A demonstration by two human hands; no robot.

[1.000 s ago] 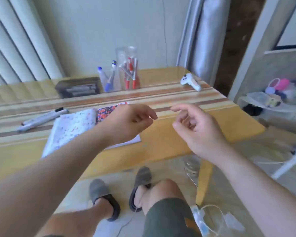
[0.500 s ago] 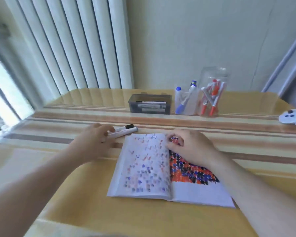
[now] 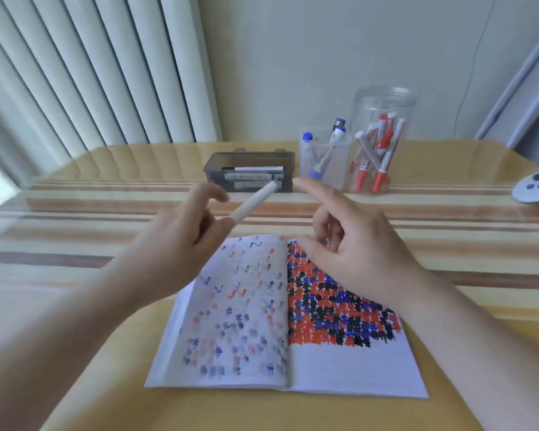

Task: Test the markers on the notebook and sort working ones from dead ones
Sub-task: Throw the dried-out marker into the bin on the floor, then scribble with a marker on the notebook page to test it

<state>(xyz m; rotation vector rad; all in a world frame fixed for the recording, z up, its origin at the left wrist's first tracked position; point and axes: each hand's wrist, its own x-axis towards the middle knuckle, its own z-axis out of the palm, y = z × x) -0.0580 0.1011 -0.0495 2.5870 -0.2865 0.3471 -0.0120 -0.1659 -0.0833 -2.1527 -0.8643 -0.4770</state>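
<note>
1. Two hands hover above the open notebook [image 3: 280,318] lying on the tabletop [image 3: 75,353].
2. Left hand [image 3: 181,244]: grip clamped on a white marker [image 3: 254,202].
3. Right hand [image 3: 355,244]: fingers spread, holding nothing.

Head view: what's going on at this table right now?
A person is testing markers. The left hand holds a white marker lifted above the open notebook, whose pages are covered in red, blue and black test marks. The right hand is open and empty beside it. At the back stand a dark box, a clear cup with blue markers and a jar with red ones.
</note>
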